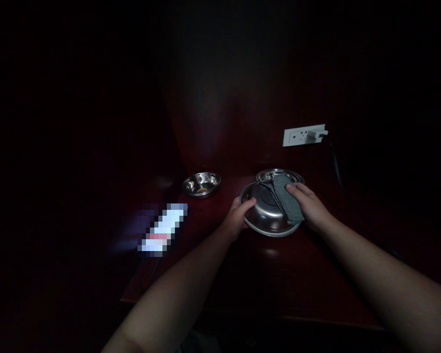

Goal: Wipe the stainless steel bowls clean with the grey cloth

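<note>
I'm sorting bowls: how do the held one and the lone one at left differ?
The held bowl shows its underside; the lone bowl stands open side up. The left hand grips the held bowl, a cloth against it; the lone bowl sits untouched on the table. Both are round, shiny metal.

left bowl (201, 186) on table (250, 274) | dishware (275, 172) behind inverted bowl (261, 214), right | cloth (287, 198) on inverted bowl

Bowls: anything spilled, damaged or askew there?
Nothing spilled or broken stands out, though dim light could hide small marks. The held bowl shows its underside, with the cloth against it; the left bowl sits open side up.
</note>
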The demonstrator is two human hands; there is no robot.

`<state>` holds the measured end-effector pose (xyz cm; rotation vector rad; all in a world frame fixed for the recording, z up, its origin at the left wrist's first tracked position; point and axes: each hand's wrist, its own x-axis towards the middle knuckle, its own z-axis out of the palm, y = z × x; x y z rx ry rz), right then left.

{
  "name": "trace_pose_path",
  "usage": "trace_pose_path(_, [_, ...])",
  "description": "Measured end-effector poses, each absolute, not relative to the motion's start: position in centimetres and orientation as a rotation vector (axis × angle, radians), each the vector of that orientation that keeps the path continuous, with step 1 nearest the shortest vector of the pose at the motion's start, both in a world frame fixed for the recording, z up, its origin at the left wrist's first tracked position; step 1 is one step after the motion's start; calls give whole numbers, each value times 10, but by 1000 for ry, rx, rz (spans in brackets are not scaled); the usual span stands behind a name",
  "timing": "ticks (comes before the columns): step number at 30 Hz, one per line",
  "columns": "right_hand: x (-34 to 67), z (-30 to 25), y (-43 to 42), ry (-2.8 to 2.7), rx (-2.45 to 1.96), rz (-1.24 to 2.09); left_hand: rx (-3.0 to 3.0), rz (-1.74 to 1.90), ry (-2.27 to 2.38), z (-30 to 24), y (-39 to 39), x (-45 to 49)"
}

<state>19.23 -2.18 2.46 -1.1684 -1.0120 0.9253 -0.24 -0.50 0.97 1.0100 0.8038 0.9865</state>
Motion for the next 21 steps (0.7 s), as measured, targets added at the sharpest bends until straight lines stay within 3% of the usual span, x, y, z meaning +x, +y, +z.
trace_pose_path(8, [192, 24, -21, -1003, -1153, 943, 990, 974, 794, 12, -6, -4])
trace_pose_path(17, [193, 29, -21, -836, -1071, 728, 954, 978, 626, 19, -17, 0])
trace_pose_path(21, [195, 26, -20, -891, -1108, 810, 1031, 932, 656, 13, -18, 1])
